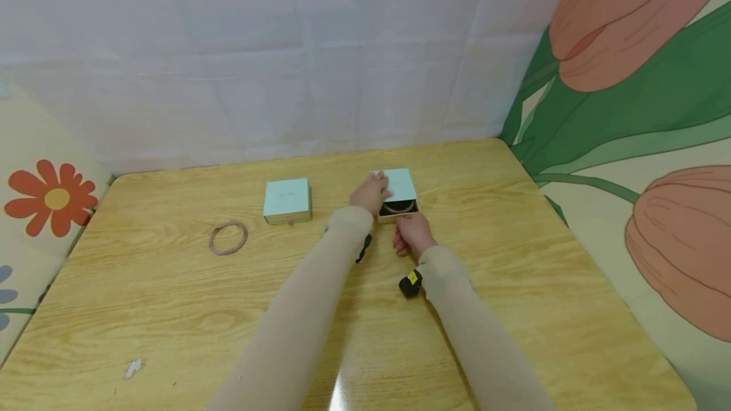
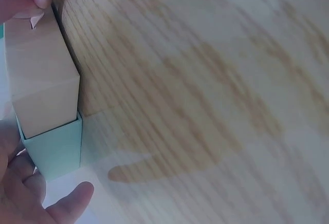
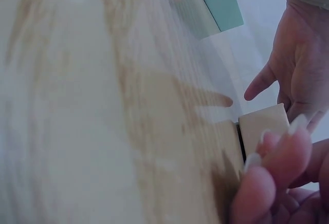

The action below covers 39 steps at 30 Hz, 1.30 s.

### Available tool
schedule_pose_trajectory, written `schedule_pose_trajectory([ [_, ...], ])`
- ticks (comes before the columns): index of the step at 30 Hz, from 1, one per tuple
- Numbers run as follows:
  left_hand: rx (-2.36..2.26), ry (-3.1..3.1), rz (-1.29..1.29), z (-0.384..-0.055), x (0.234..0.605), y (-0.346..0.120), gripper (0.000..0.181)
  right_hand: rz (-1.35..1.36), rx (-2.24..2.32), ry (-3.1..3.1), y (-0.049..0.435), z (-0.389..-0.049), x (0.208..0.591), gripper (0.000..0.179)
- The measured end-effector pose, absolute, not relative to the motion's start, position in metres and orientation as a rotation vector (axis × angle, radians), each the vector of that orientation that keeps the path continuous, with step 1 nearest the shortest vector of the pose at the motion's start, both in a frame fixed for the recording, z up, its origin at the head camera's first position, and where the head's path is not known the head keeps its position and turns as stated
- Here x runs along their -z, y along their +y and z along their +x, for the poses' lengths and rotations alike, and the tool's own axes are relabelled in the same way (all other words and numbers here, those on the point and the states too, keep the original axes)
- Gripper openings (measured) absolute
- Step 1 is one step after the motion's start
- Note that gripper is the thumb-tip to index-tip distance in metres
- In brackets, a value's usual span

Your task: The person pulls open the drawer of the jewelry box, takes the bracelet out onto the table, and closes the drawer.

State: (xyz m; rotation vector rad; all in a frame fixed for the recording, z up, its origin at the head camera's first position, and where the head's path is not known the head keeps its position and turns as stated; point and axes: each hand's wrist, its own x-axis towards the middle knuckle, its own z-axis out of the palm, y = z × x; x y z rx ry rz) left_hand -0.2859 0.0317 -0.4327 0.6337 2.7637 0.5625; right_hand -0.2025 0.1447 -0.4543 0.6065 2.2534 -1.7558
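A mint-green drawer box (image 1: 401,184) sits on the table with its beige drawer (image 2: 43,70) slid partly out. In the drawer's dark inside lies a greyish bangle (image 1: 400,209), partly covered by the sleeve. My left hand (image 1: 370,193) rests on the sleeve's left part; the left wrist view shows its thumb (image 2: 74,203) sticking out straight. At the drawer's front, my right hand (image 1: 414,233) pinches a small ribbon pull tab (image 2: 36,20) between thumb and finger. The right wrist view has my right fingers (image 3: 254,196) close by the drawer front.
A second mint-green box (image 1: 287,198), closed, stands left of my hands. Farther left a brownish bangle (image 1: 228,238) lies flat on the wooden table (image 1: 188,309). A small whitish mark (image 1: 134,368) shows near the front left. White cloth (image 1: 274,68) hangs behind the table.
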Motion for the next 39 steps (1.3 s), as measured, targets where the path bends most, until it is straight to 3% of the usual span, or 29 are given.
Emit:
schedule_pose_trajectory([
  [39,-0.552,2.776,0.606,-0.286,0.43,0.032,0.054,0.589,1.749,2.266,0.144,-0.19,0.455,0.029],
])
